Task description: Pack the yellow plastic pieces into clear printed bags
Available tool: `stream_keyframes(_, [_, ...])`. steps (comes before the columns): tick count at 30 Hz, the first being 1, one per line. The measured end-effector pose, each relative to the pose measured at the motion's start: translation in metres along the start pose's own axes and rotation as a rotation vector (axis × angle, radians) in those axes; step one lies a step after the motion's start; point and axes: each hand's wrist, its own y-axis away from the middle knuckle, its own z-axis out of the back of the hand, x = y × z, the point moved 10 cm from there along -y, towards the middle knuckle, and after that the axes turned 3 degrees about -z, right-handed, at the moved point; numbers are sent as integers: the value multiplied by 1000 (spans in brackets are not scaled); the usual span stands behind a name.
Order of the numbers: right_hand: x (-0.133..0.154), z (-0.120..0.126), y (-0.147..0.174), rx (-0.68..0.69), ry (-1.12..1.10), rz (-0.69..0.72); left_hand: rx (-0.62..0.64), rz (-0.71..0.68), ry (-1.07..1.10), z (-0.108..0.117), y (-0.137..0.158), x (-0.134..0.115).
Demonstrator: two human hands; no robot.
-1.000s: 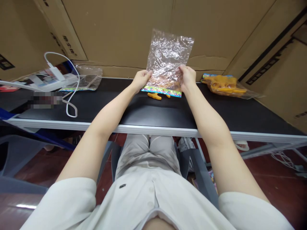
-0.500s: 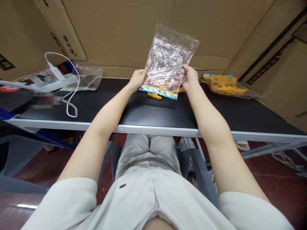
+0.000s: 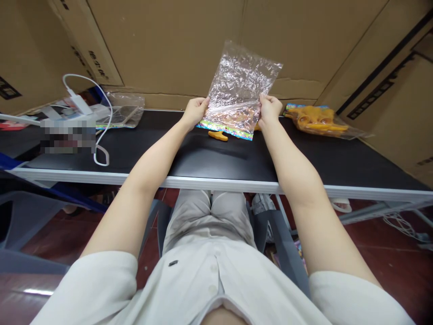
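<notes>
A clear plastic bag (image 3: 241, 79) with a colourful printed strip along its lower edge is held up above the black table top. My left hand (image 3: 196, 112) pinches its left side and my right hand (image 3: 269, 109) grips its right side. Wrinkles and glare cover the film. Through its lower part orange shapes show; whether they lie inside the bag or behind it I cannot tell. Just below the bag's printed edge, a small orange plastic piece (image 3: 218, 135) rests on the table. Another bit of orange is mostly hidden behind the bag near my right wrist.
To the right lies a bag of orange plastic parts (image 3: 320, 119). On the left are another clear bag (image 3: 126, 110), a white power strip with a plugged-in charger (image 3: 81, 104) and a looping white cable (image 3: 110, 113). Cardboard walls (image 3: 169, 49) stand behind the black table (image 3: 223, 160).
The bag's top edge has dropped slightly and shifted a little to the right. My right hand has moved slightly with it; both hands keep their hold.
</notes>
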Motion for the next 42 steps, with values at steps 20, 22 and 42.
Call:
stream_keyframes(20, [-2,-33,2,264,195,166,-182,-168,56,34,-33,38])
stream_keyframes(22, [-6,-37,10,294,186,115,-193,-187,69,39,-36,44])
stream_keyframes(42, [-20,-26,20,204,93,-159,-147,-281,-2,45,-40,37])
